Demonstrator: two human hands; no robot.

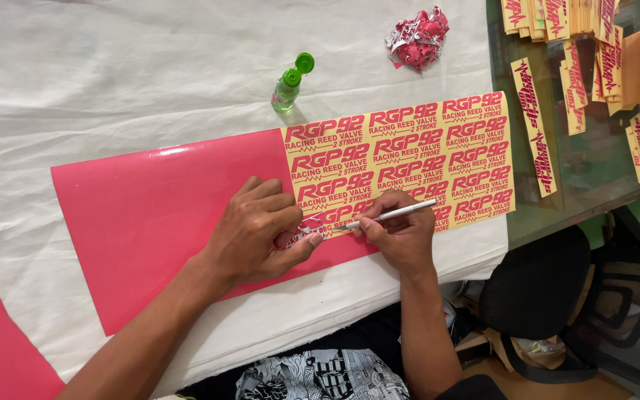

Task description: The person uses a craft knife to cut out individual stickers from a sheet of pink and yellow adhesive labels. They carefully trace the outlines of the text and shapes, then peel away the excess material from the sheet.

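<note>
Left hand (261, 230) pressing pink sheet (150, 211), right hand (398, 230) gripping knife (394, 215)

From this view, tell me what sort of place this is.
Probably a sticker-making workshop: a pink vinyl sheet half weeded into decals, cut sticker strips on the glass table, and a ball of weeded scrap.

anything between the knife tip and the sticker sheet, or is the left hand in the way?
Nothing visible blocks it. The right hand holds the silver knife with its tip on the pink sheet at the lettering's edge. The left hand rests beside the tip, not across it.
</note>
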